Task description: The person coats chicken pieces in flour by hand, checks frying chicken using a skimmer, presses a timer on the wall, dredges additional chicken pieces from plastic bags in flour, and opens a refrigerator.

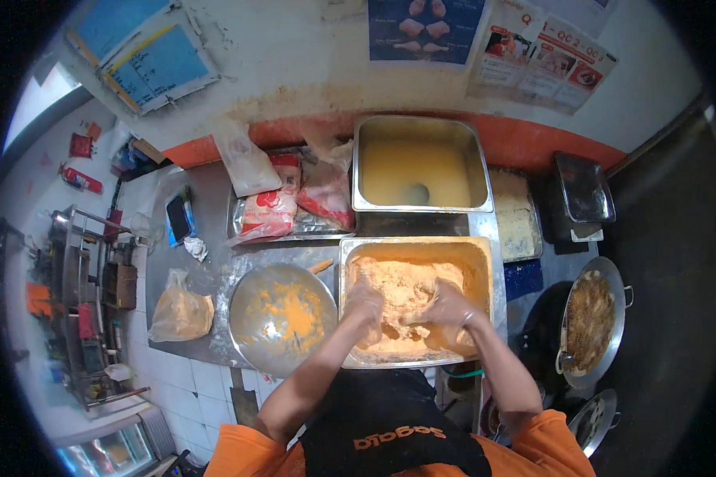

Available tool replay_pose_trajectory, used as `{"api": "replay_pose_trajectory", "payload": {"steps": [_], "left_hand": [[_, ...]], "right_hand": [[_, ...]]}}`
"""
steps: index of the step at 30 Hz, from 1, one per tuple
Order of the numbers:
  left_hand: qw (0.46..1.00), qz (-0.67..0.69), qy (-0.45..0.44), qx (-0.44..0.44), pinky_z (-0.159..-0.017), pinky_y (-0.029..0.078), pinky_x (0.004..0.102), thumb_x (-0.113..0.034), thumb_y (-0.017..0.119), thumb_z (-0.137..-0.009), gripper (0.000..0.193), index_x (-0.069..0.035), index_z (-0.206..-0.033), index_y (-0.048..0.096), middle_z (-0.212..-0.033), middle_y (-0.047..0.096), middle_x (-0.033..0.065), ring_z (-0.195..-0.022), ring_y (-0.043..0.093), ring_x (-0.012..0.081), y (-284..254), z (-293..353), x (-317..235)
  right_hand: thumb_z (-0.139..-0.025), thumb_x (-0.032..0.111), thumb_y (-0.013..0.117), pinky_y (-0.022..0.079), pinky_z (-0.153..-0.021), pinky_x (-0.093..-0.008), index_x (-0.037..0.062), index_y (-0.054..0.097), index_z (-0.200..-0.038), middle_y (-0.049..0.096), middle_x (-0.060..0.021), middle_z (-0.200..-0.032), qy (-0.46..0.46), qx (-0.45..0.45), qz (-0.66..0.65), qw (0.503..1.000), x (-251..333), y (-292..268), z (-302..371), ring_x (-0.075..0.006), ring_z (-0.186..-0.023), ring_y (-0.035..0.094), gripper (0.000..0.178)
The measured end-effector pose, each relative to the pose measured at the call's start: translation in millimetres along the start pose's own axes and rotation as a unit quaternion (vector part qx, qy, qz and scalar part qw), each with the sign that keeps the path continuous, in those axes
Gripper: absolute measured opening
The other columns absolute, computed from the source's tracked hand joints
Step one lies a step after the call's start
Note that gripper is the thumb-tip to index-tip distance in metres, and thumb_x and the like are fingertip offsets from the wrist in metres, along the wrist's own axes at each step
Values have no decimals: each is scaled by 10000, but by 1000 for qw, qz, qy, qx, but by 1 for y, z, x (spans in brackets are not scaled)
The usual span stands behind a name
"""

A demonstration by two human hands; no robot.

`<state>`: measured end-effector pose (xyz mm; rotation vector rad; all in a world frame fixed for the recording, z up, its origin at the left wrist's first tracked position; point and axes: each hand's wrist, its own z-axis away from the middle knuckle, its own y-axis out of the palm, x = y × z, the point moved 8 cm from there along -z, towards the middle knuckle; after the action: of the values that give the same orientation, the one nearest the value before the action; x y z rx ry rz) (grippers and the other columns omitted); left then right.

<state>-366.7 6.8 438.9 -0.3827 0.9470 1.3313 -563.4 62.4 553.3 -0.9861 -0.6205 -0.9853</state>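
Note:
Both my hands are in a rectangular steel pan (485, 262) of pale orange, clumpy flour mix (402, 282), and thin clear gloves seem to cover them. On the pan's left side, my left hand (363, 304) has its thumb and fingers apart, with fingertips partly sunk in the flour. Opposite it, my right hand (451, 305) reaches inward with thumb and fingers spread, touching lumps of the mix near the middle. Whether pieces of food lie under the flour is hidden. Left of the pan stands a round steel bowl (250, 326) dusted with orange powder.
Behind the pan is a deep steel container (485, 199) of cloudy yellow liquid. Red and white bags (270, 208) lie on a tray to its left. A phone (180, 219) and a plastic bag (181, 308) are farther left. At right, a wide pan (619, 318) holds brown bubbling oil.

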Motion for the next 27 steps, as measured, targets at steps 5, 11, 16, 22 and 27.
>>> {"api": "replay_pose_trajectory", "payload": {"steps": [5, 11, 16, 22, 27], "left_hand": [[982, -172, -62, -53, -861, 521, 425, -283, 644, -953, 422, 11, -1254, 610, -1051, 653, 133, -977, 638, 260, 7, -40, -13], [990, -76, -90, -73, -997, 496, 464, -397, 613, -992, 605, 49, -1394, 544, -1300, 628, 187, -1204, 605, 294, 22, -20, -22], [987, 92, -129, 18, -1005, 511, 365, -390, 600, -1055, 605, 62, -1449, 518, -1378, 643, 211, -1225, 629, 261, 13, 21, 40], [958, -280, 23, -58, -1061, 462, 356, -455, 634, -1026, 690, 49, -1477, 495, -1367, 640, 204, -1251, 601, 267, 19, -20, 49], [981, -169, -97, 3, -994, 480, 367, -429, 677, -987, 684, 58, -1437, 513, -1319, 650, 207, -1190, 613, 267, 17, -15, 32]], "right_hand": [[-896, 432, 789, 399, -1185, -378, 44, 520, -1524, 559, -233, -1501, 183, 19, 68, 981, -48, -17, -55, -316, -1367, 553, 786], [-850, 482, 779, 469, -1080, -420, 31, 612, -1407, 650, -283, -1354, 125, 99, 52, 986, 7, 22, -48, -351, -1253, 626, 736], [-805, 495, 814, 506, -1040, -434, -53, 627, -1318, 708, -289, -1218, 76, 188, 173, 964, -19, 10, -11, -357, -1151, 679, 773], [-736, 328, 857, 561, -922, -457, -77, 651, -1228, 723, -309, -1124, 4, -25, 158, 987, -56, 74, -24, -356, -1040, 721, 669], [-706, 260, 849, 569, -906, -437, -41, 701, -1163, 722, -288, -1155, 114, -65, 96, 987, -36, 20, -4, -374, -1060, 716, 567]]}}
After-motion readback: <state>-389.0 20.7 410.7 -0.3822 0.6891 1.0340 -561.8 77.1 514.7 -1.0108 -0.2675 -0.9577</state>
